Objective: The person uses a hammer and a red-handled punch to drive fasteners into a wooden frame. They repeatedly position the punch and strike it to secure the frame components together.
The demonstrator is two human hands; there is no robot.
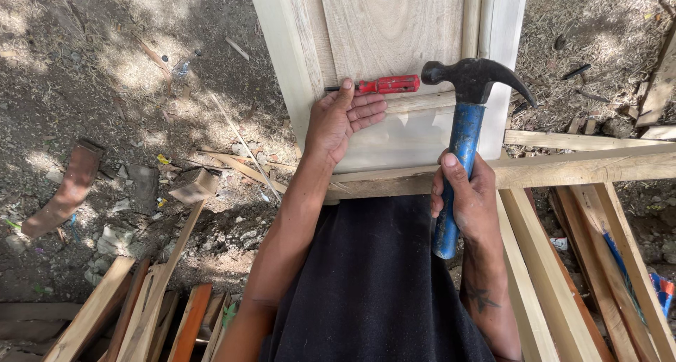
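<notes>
My left hand [341,119] rests on a pale wooden door panel [391,31] and holds a red-handled screwdriver [386,85] lying flat, its metal tip pointing left. My right hand [465,196] grips the blue handle of a claw hammer [470,77]. The dark hammer head sits just right of the screwdriver's handle end, close to it or touching. The panel lies across a wooden beam [563,168] at my lap.
Loose wooden planks [141,313] lie at the lower left and more boards [598,263] at the lower right. The dirt ground [105,87] is littered with wood scraps, stones and a small wooden block [193,186].
</notes>
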